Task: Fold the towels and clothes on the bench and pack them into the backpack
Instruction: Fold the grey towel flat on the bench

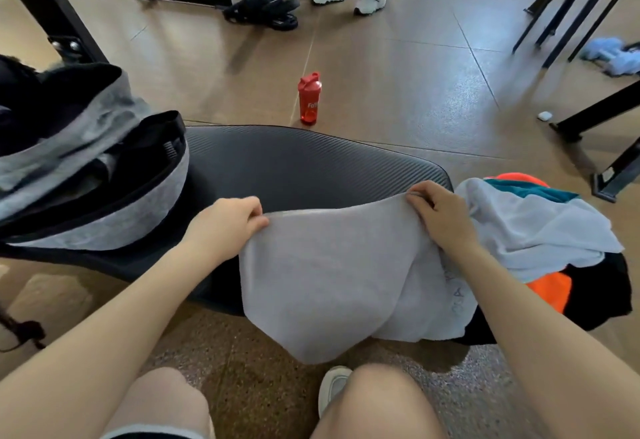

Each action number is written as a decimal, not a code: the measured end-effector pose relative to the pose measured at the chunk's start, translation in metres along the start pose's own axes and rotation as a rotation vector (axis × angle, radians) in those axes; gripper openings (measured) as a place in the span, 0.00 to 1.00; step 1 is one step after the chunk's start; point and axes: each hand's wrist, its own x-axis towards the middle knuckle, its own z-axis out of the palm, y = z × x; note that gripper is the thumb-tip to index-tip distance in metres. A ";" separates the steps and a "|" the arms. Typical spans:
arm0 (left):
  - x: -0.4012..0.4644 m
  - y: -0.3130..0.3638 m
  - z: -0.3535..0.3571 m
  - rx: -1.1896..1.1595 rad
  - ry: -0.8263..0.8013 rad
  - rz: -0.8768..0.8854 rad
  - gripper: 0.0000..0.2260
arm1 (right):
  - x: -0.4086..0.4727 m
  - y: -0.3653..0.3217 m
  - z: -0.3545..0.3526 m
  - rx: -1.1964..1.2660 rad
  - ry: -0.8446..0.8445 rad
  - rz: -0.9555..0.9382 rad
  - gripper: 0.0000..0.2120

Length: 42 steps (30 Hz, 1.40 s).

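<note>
Nearest the camera, a grey towel [332, 279] drapes over the counter's [294, 158] near edge, its lower part hanging free toward the floor in front of the person's knees. The left hand [225, 224] pinches the towel's upper left corner between thumb and curled fingers [254, 212], and the right hand [440, 217] pinches the upper right corner the same way, so the top hem runs nearly taut between them above the counter's middle. The cloth looks light, soft and limp: it sags in a belly below the hem and will not keep a shape of its own, so the corners are the sensible places to hold, and each fold probably needs laying flat on the padded surface. At the counter's right end lies a loose pile of clothes [540, 231], white over orange, teal and black, just beside the right wrist. At the left end stands the backpack [104, 203], grey and black, its mouth gaping open. Beyond the far edge a red bottle [309, 99] stands on the floor.
</note>
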 end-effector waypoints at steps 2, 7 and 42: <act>0.011 0.002 -0.003 -0.216 0.147 -0.007 0.07 | 0.011 0.000 0.000 0.060 0.047 0.076 0.06; 0.068 0.010 -0.003 -0.357 0.332 -0.105 0.03 | 0.054 -0.002 0.008 0.322 0.022 0.291 0.12; -0.021 -0.007 0.035 -0.001 -0.079 0.283 0.42 | -0.059 -0.058 -0.004 -0.052 -0.075 0.487 0.09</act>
